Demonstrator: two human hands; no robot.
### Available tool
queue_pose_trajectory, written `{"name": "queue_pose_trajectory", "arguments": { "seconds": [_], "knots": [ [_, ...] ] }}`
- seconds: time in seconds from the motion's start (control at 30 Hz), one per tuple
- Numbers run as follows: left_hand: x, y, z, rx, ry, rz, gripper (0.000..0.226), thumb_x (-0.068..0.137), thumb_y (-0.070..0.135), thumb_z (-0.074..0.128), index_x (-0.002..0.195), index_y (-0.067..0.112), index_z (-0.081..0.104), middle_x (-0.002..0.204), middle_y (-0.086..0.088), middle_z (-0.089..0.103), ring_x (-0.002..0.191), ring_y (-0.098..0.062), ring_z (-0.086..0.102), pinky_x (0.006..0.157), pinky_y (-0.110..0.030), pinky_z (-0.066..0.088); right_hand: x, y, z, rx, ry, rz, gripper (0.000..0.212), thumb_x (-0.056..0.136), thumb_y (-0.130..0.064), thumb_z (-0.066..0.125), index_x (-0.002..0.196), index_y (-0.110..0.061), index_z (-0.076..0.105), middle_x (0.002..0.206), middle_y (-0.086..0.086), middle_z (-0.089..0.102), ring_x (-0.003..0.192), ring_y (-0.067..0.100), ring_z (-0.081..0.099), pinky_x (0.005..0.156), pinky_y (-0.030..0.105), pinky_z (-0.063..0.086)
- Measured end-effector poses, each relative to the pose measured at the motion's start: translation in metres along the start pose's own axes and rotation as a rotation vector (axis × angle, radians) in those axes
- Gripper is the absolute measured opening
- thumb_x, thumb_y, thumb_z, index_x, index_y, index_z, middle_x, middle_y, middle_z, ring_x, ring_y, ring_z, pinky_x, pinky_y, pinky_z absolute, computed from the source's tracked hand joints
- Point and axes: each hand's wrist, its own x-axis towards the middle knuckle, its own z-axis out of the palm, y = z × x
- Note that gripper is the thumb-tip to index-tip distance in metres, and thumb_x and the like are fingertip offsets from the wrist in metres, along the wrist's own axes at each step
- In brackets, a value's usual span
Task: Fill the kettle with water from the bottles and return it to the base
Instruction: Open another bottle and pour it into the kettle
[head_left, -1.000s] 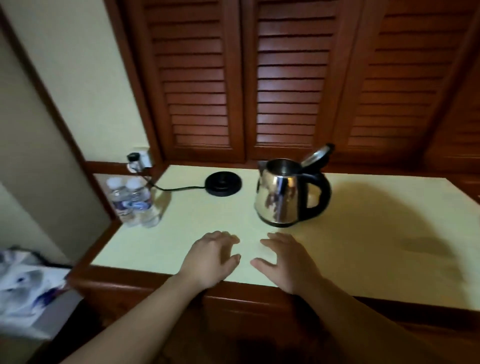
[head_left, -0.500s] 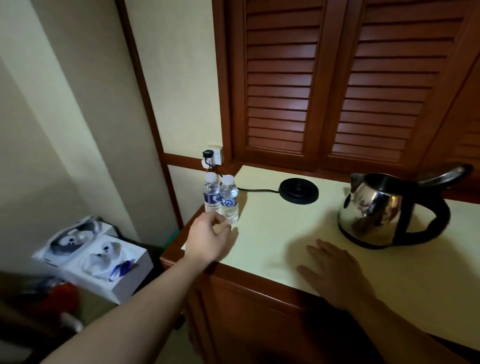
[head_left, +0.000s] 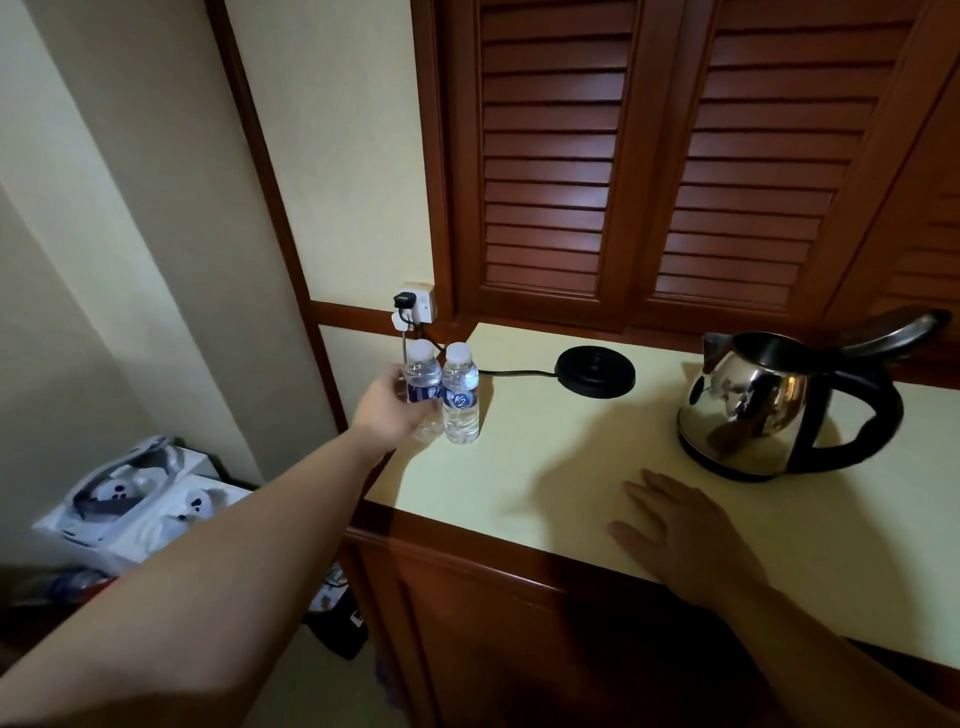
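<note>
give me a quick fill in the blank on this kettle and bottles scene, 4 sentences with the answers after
1. The left hand holds one of the ____ water bottles at the counter's corner.
2. The kettle stands on the counter with its lid ____.
3. The black base has ____ standing on it.
4. The right hand lies ____ on the counter, fingers straight.

Missing words: two; open; nothing; flat
</note>
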Motion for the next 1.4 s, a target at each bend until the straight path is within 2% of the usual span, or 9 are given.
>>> {"name": "queue_pose_trajectory", "arguments": {
  "seconds": [0.2, 0.4, 0.53, 0.63, 0.73, 0.9, 1.07, 1.23, 1.4],
  "knots": [
    [-0.036, -0.009, 0.000, -0.074, 0.016, 0.052, 0.050, 0.078, 0.024, 0.090, 0.120, 0.021, 0.063, 0.112, 0.007, 0.072, 0.101, -0.013, 0.069, 0.087, -0.033, 0.053, 0.000, 0.002, 0.002, 0.010, 0.021, 0.000, 0.069, 0.095, -0.069, 0.047, 0.155, -0.037, 0.038, 0.167, -0.014, 0.022, 0.152, 0.005, 0.018, 0.125, 0.033, 0.008],
    [-0.069, 0.001, 0.032, -0.127, -0.134, 0.169, 0.046, 0.076, 0.025, 0.092, 0.115, 0.029, 0.069, 0.110, 0.009, 0.076, 0.101, -0.008, 0.070, 0.090, -0.025, 0.052, 0.003, 0.006, 0.003, 0.014, 0.001, 0.002, 0.071, 0.093, -0.072, 0.047, 0.155, -0.037, 0.039, 0.167, -0.015, 0.023, 0.152, 0.004, 0.016, 0.125, 0.034, 0.007],
    [-0.079, 0.015, 0.072, -0.172, -0.241, 0.166, 0.042, 0.078, 0.023, 0.091, 0.113, 0.029, 0.069, 0.104, 0.004, 0.079, 0.097, -0.015, 0.074, 0.090, -0.034, 0.057, 0.005, 0.000, -0.006, 0.029, -0.046, 0.017, 0.069, 0.094, -0.066, 0.052, 0.155, -0.034, 0.040, 0.166, -0.011, 0.027, 0.152, 0.008, 0.021, 0.123, 0.032, 0.012],
    [-0.086, 0.023, 0.106, -0.197, -0.252, 0.149, 0.040, 0.076, 0.025, 0.091, 0.109, 0.032, 0.071, 0.099, 0.003, 0.079, 0.093, -0.016, 0.075, 0.086, -0.033, 0.059, 0.010, -0.013, -0.023, 0.143, 0.066, 0.061, 0.065, 0.092, -0.061, 0.062, 0.148, -0.030, 0.049, 0.146, -0.006, 0.053, 0.137, 0.015, 0.045, 0.115, 0.036, 0.035],
    [-0.090, 0.028, 0.135, -0.189, -0.255, 0.159, 0.044, 0.063, 0.049, 0.088, 0.102, 0.041, 0.070, 0.097, 0.001, 0.076, 0.092, -0.021, 0.073, 0.086, -0.038, 0.058, 0.017, -0.036, -0.050, 0.256, 0.265, -0.009, 0.063, 0.085, -0.066, 0.064, 0.137, -0.030, 0.056, 0.112, -0.011, 0.062, 0.105, 0.008, 0.058, 0.092, 0.035, 0.051],
    [-0.089, 0.037, 0.155, -0.095, -0.326, 0.236, 0.034, 0.073, 0.044, 0.088, 0.100, 0.044, 0.068, 0.098, 0.013, 0.075, 0.093, -0.002, 0.069, 0.078, -0.012, 0.050, 0.031, -0.076, -0.087, 0.209, 0.309, -0.137, 0.044, 0.084, -0.068, 0.064, 0.100, -0.026, 0.065, 0.087, -0.013, 0.056, 0.079, 0.005, 0.055, 0.066, 0.027, 0.047],
    [-0.085, 0.037, 0.158, -0.116, -0.353, 0.278, 0.037, 0.077, 0.043, 0.087, 0.108, 0.035, 0.068, 0.103, 0.004, 0.075, 0.096, -0.011, 0.069, 0.080, -0.018, 0.053, 0.041, -0.085, -0.102, 0.132, 0.280, -0.140, 0.045, 0.081, -0.059, 0.075, 0.076, -0.016, 0.062, 0.074, 0.000, 0.056, 0.066, 0.013, 0.053, 0.060, 0.035, 0.044],
    [-0.086, 0.035, 0.159, -0.136, -0.366, 0.282, 0.036, 0.081, 0.037, 0.084, 0.112, 0.034, 0.065, 0.104, 0.011, 0.074, 0.098, -0.003, 0.067, 0.085, -0.024, 0.055, 0.044, -0.089, -0.119, 0.084, 0.104, -0.198, 0.028, 0.087, -0.044, 0.077, 0.087, -0.016, 0.073, 0.081, -0.001, 0.060, 0.072, 0.010, 0.055, 0.064, 0.029, 0.045],
    [-0.085, 0.034, 0.158, -0.157, -0.385, 0.282, 0.037, 0.083, 0.037, 0.083, 0.115, 0.036, 0.065, 0.109, 0.012, 0.073, 0.103, -0.001, 0.066, 0.085, -0.021, 0.054, 0.044, -0.077, -0.130, 0.203, -0.061, -0.275, 0.033, 0.094, -0.026, 0.073, 0.127, -0.024, 0.071, 0.118, -0.007, 0.067, 0.106, 0.007, 0.065, 0.095, 0.031, 0.056]
  ]
}}
